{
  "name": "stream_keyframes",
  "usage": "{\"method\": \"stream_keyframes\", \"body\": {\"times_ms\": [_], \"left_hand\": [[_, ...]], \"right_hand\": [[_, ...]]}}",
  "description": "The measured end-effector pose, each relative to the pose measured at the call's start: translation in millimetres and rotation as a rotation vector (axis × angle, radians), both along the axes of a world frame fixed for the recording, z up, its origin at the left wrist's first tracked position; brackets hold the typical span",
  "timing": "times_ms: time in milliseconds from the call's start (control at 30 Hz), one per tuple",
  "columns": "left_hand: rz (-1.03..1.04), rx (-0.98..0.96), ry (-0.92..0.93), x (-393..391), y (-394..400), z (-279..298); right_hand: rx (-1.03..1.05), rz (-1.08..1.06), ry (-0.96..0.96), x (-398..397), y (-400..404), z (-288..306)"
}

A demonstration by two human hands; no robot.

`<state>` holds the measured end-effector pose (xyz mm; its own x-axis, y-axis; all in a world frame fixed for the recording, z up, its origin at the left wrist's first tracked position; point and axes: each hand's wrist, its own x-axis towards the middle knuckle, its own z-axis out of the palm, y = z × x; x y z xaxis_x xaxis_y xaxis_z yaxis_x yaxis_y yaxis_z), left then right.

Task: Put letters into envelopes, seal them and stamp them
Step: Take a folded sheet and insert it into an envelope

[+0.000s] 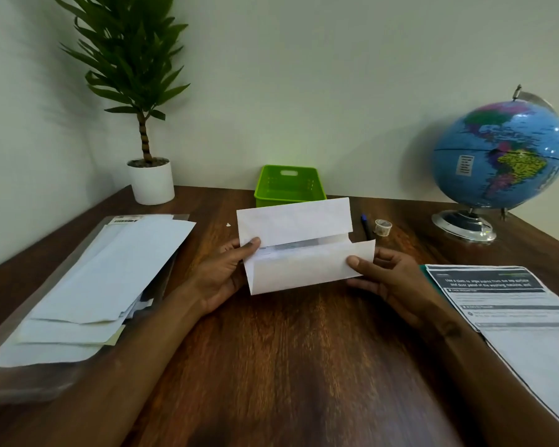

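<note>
My left hand (221,275) and right hand (389,280) pinch envelope (304,269) ends, near green basket (289,185). Letter (291,248) inside, flap up. Next I fold flap, seal.

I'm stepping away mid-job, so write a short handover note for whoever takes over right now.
Left hand and right hand each grip one end of an envelope held above the desk.
Its flap is open and a letter sits inside.
Done: letter in this envelope.
Left: seal and stamp it, then continue with the rest.
Spare envelopes lie to the left, printed sheets to the right. A green tray, a pen and a small round pot are behind. No stamps visible.
</note>
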<state>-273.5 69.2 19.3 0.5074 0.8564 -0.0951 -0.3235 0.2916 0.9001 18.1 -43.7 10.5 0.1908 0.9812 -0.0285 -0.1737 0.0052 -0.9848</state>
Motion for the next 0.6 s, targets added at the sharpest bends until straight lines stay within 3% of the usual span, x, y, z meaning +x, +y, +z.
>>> {"method": "stream_keyframes", "body": {"times_ms": [400, 600], "left_hand": [[-0.161, 0.083, -0.118, 0.6, -1.3, 0.4], [-0.248, 0.245, -0.012, -2.0, -3.0, -2.9]], "right_hand": [[-0.016, -0.22, -0.092, -8.8, 2.9, 3.5], [0.003, -0.237, -0.092, -6.1, 2.8, -0.1]]}}
